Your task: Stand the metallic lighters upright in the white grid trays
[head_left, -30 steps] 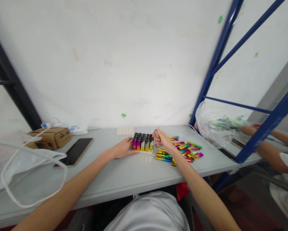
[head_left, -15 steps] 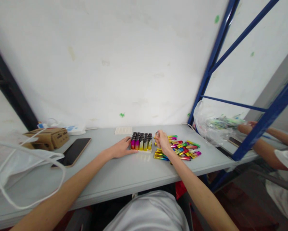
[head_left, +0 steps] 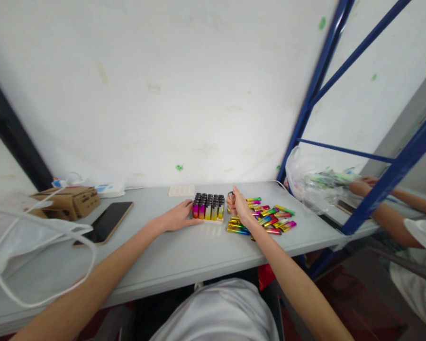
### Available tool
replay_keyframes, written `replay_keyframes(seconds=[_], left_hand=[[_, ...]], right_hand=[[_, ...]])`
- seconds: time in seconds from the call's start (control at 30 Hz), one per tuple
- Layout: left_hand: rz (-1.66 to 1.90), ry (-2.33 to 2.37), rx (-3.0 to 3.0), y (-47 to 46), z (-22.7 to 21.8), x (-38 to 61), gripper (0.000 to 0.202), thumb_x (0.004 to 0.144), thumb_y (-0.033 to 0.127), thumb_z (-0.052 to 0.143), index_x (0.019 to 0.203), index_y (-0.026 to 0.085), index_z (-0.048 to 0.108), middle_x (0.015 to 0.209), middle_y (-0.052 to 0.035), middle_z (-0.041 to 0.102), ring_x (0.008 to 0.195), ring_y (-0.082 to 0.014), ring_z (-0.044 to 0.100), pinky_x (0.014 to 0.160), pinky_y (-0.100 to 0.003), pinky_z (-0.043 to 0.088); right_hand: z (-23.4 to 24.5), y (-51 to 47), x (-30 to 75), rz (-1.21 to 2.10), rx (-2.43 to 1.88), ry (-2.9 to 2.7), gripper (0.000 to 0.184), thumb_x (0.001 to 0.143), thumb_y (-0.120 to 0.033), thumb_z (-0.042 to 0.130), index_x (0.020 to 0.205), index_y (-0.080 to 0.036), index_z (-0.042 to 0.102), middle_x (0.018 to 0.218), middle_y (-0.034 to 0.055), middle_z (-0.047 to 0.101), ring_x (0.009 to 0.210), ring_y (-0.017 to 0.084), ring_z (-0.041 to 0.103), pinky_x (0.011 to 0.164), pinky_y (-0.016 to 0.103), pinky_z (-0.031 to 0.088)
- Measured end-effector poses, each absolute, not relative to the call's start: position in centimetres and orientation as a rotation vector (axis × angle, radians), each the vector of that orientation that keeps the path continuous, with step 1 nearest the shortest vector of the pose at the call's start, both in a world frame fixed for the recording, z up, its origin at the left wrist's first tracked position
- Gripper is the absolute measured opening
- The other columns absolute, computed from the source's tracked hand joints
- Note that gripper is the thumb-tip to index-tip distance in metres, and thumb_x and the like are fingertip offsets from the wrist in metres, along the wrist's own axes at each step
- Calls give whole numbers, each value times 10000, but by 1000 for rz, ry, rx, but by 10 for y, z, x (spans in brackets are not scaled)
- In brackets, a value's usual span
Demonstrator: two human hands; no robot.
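A white tray [head_left: 213, 221] on the grey table [head_left: 184, 255] holds several rows of upright rainbow-coloured lighters [head_left: 208, 208]. My left hand [head_left: 177, 217] lies flat against the tray's left side, fingers stretched out. My right hand [head_left: 238, 205] is closed around one lighter [head_left: 230, 194] just right of the tray, its top poking out above the fingers. Beyond that hand lies a loose pile of lighters [head_left: 266, 218].
A phone [head_left: 104, 222] and a cardboard box [head_left: 68, 201] sit at the left, with a white bag [head_left: 24, 237] nearer me. An empty white tray [head_left: 182, 190] rests by the wall. Right of the blue rack post [head_left: 386, 189], another person's arm [head_left: 390, 213] reaches to a plastic bag [head_left: 312, 184].
My right hand, holding a lighter, dipped toward the pile and came back up beside the tray. The left hand stayed against the tray.
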State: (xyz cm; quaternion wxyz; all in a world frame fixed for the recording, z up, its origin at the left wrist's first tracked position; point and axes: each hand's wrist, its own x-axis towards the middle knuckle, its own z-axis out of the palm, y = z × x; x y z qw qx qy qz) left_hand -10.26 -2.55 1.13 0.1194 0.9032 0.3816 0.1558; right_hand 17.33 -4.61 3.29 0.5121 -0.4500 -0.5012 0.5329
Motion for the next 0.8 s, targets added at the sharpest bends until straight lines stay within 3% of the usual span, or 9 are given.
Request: replay_keyframes(seconds=[0.07, 0.13, 0.2, 0.33, 0.5, 0.6, 0.8], left_hand=[[454, 1113, 2639, -25, 11, -103, 738, 949, 819, 514, 1304, 188, 659, 1463, -149, 607, 1363, -341, 575, 1244, -434, 402], [456, 1116, 2638, -25, 10, -103, 741, 947, 821, 511, 1303, 188, 658, 1458, -149, 607, 1362, -339, 575, 1243, -432, 403], [461, 1120, 2639, -24, 10, -103, 743, 946, 818, 515, 1310, 186, 655, 1457, -153, 607, 1364, -340, 574, 1238, -433, 408], [434, 1134, 2647, -24, 9, -102, 751, 952, 800, 519, 1352, 176, 643, 1469, -162, 597, 1363, -339, 574, 1235, -433, 407], [434, 1096, 2667, -25, 12, -102, 738, 974, 781, 508, 1391, 186, 635, 1476, -145, 611, 1373, -332, 561, 1245, -429, 385], [439, 1091, 2673, -26, 12, -102, 744, 972, 795, 500, 1380, 189, 643, 1468, -140, 620, 1367, -334, 565, 1238, -426, 394], [446, 1111, 2666, -24, 10, -102, 779, 958, 825, 493, 1382, 188, 638, 1464, -141, 612, 1379, -337, 565, 1243, -421, 387]], right_hand=[[32, -43, 176, 1381, -1029, -1244, 683, 963, -818, 381, 609, -235, 391, 487, -102, 206, 400, 62, 139, 380, 175, 132], [33, -42, 180, 1441, -943, -1275, 688, 940, -853, 398, 671, -224, 473, 501, -107, 223, 407, 63, 129, 393, 184, 132], [34, -42, 184, 1449, -849, -1328, 636, 937, -822, 471, 773, -213, 556, 537, -101, 283, 416, 65, 163, 409, 195, 152], [39, -48, 198, 1429, -747, -1541, 528, 905, -742, 642, 913, -215, 610, 714, -40, 507, 486, 81, 363, 463, 233, 293], [52, -54, 216, 1188, -798, -1860, 449, 911, -655, 718, 992, -229, 602, 825, -10, 628, 723, 152, 587, 702, 289, 476], [57, -55, 219, 897, -893, -2019, 415, 910, -609, 729, 999, -213, 640, 878, -1, 644, 810, 168, 597, 772, 303, 483], [65, -65, 210, 668, -1023, -2246, 275, 945, -471, 713, 989, -205, 658, 765, -4, 703, 700, 175, 631, 689, 293, 472]])
